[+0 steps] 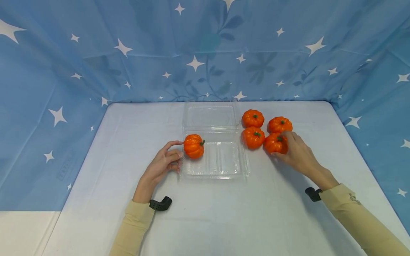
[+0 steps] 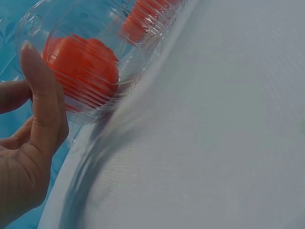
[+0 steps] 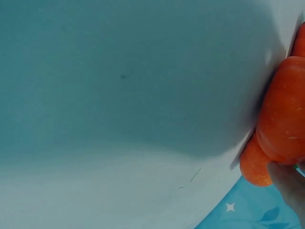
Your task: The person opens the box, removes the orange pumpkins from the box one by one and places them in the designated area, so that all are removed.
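Observation:
A clear plastic clamshell box (image 1: 224, 160) lies with its lid (image 1: 209, 115) folded back. One small orange pumpkin (image 1: 193, 146) sits on its side in the box's left end, its green stem facing right. Against that end my left hand (image 1: 163, 160) rests its fingertips, close to the pumpkin; the left wrist view shows this pumpkin (image 2: 83, 69) through the ribbed wall. To the right of the box, my right hand (image 1: 298, 153) grips the nearest pumpkin (image 1: 274, 143) of a cluster between thumb and fingers. In the right wrist view that pumpkin (image 3: 286, 112) partly hides another behind it.
Three more pumpkins stand close around the gripped one: one at the back left (image 1: 253, 118), one beside the box (image 1: 253, 138) and one at the back right (image 1: 280, 124). A white cloth (image 1: 208, 220) covers the table. Behind it hangs a blue star-patterned curtain (image 1: 144, 71).

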Motion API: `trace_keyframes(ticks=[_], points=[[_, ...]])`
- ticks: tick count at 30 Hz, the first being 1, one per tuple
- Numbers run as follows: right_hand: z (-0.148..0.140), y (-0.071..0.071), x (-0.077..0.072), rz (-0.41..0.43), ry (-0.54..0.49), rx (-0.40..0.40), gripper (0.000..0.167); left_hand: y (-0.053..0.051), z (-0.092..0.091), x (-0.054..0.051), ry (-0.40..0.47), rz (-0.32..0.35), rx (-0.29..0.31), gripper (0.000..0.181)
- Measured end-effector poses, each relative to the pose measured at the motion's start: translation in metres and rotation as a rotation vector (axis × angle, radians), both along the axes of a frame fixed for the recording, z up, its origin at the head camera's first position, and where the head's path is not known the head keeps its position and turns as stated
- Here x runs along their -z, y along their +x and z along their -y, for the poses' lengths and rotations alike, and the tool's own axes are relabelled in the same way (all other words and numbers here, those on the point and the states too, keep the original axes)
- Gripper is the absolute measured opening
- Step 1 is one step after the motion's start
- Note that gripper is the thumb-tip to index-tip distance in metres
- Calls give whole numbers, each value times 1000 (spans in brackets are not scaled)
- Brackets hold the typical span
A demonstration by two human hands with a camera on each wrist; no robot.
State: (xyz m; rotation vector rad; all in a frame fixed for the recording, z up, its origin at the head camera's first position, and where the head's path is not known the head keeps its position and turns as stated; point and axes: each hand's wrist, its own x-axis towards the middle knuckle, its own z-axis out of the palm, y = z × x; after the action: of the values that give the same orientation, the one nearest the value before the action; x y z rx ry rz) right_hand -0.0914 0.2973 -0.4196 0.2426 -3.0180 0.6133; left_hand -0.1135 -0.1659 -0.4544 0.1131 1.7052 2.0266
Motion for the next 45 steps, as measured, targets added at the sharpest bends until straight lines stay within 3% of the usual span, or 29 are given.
trace_keyframes(ticks=[15,21,32,45], points=[[6,1,-11,9,-10,-9,74,0,0,-1,-1,2,7,47],[22,-6,-22,-38,-59,-74,68,0,0,-2,0,4,-2,47],[61,-16,-44,-39,-72,-188,69,1,-2,-1,5,7,-11,46],[99,-30,-74,131,-143,-286,61,1,-1,0,8,6,-7,47]])
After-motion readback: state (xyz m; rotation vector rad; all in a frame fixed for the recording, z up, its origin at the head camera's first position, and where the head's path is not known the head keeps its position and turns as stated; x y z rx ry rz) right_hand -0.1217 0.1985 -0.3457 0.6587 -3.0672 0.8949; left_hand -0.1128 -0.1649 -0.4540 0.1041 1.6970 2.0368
